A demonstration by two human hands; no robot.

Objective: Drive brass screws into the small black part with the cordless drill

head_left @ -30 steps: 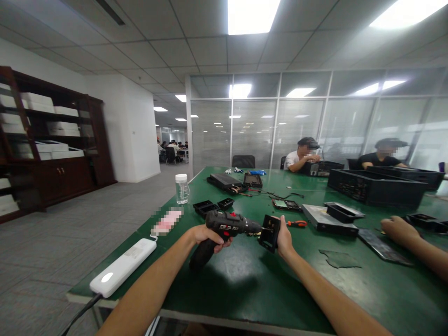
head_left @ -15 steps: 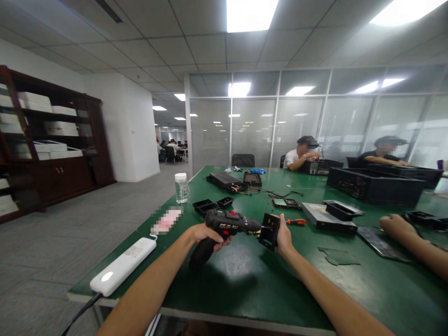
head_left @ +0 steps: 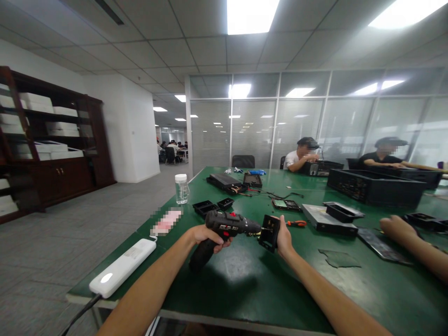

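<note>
A: Item one, and its holder?
B: One cordless drill (head_left: 224, 224), black with red switches, held above the desk (head_left: 241, 294). Left hand (head_left: 210, 236): fingers wrapped round the grip (head_left: 202, 254), which slants down to about 7 o'clock.
A: Axis of the drill's body?
B: Nearly level, nose to 3 o'clock, dipping slightly.
A: Item two?
B: One black frame (head_left: 272, 224), raised off the desk, at 3 o'clock from the drill's nose. Long axis close to upright, 12 to 6.
A: Nearer hand?
B: Right hand (head_left: 285, 240), on the frame's 3 o'clock side; fingers clamped on it, their far ends hidden.
A: Relation on record?
B: Bit (head_left: 265, 228) runs to 3 o'clock, crosswise to the frame's long axis. Contact at the tip: cannot be told.
A: Adjacent stock?
B: One orange-handled tool (head_left: 297, 224), on the desk, between 1 and 2 o'clock from the right hand.
</note>
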